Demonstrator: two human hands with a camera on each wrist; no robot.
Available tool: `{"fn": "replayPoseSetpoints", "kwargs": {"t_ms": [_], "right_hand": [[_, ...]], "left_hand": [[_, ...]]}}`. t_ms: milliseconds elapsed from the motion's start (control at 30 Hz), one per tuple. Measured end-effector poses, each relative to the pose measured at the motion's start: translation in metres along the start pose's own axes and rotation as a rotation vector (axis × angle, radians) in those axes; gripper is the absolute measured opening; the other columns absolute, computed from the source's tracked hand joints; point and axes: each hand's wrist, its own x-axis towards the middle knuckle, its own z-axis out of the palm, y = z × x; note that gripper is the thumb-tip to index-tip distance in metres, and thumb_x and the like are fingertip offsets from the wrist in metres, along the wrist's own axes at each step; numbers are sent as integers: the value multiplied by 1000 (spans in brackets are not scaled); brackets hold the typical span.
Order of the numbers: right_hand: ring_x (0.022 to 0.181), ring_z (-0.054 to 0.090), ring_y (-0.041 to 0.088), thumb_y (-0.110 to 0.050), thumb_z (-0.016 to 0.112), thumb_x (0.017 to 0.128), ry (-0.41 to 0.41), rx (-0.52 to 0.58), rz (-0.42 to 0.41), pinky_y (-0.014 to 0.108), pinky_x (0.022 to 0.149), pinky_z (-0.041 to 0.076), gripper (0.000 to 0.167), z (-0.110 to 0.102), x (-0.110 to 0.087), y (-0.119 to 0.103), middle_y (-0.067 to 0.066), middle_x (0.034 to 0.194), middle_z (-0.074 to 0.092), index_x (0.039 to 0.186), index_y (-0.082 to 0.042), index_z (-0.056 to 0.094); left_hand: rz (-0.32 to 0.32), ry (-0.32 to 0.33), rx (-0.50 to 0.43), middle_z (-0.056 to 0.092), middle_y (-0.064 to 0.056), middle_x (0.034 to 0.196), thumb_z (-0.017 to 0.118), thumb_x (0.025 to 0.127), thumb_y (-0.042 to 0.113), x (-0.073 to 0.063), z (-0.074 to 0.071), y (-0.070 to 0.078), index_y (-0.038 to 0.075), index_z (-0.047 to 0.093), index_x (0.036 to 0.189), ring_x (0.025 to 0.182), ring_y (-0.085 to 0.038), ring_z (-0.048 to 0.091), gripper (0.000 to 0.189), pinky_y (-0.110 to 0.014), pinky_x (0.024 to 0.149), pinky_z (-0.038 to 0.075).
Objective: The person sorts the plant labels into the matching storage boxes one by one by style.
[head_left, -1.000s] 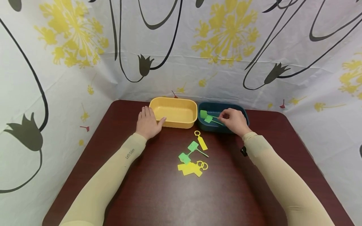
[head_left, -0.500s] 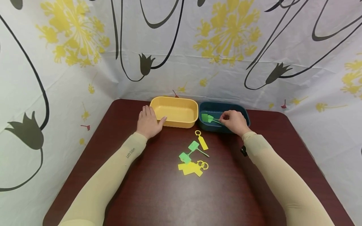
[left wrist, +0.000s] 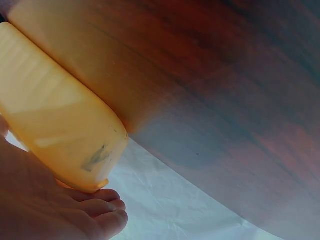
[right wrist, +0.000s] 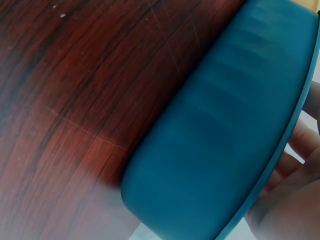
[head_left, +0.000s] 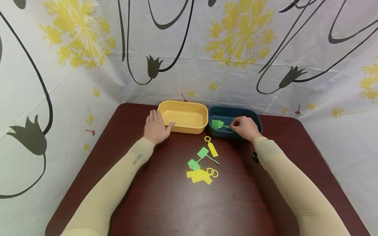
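Observation:
In the head view my left hand [head_left: 155, 126] lies with straight fingers along the left end of the yellow bin [head_left: 183, 131], its thumb at the near rim. The left wrist view has the fingers [left wrist: 100, 210] under the rim of that bin. My right hand [head_left: 245, 127] reaches over the near rim of the dark blue bin [head_left: 217, 133], thumb and fingertips pinching the thin stem of a green cable-tie tag [head_left: 215, 124]. A second green tag overlaps it inside the bin. In the right wrist view the blue bin's wall [right wrist: 210, 135] hides the fingertips.
On the dark red table [head_left: 165, 203] lie two green cable-tie tags [head_left: 202, 152], a single yellow ring tag [head_left: 212, 149] and a pile of yellow ring tags [head_left: 199, 176]. Behind both bins hangs a patterned white cloth [head_left: 183, 75].
My right hand has sunk slightly, and the green tag it pinches has come down onto the other one in the blue bin. My left hand has stayed put.

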Motion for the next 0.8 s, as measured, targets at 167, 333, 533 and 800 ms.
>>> {"fn": "replayPoseSetpoints", "kwargs": {"t_ms": [167,333,533,800], "right_hand": [[74,58,21,-23,70,96,-14,-28,-4,40,65,48,12,1,2,0,1,88,70,90,-14,75],[74,58,22,-24,71,95,-17,-33,-1,40,66,48,12,3,5,0,1,88,70,91,-13,76],[74,59,21,-24,71,95,-28,-40,5,40,66,49,13,4,8,1,1,88,70,93,-12,77],[76,59,22,-24,71,95,-65,-31,34,40,66,48,13,3,12,1,2,91,70,94,-11,77]], "left_hand": [[-1,-10,3,15,-36,159,28,100,68,0,-1,0,-17,16,153,149,-47,14,100,-53,120,14],[-7,-18,14,15,-35,159,29,99,69,0,-2,1,-16,17,153,149,-46,13,101,-52,120,14],[-6,-12,28,17,-35,159,26,99,70,1,0,0,-16,17,153,149,-46,12,101,-52,119,15],[-4,-1,34,18,-35,158,27,99,70,1,1,-1,-16,18,153,149,-46,14,102,-52,119,17]]}}
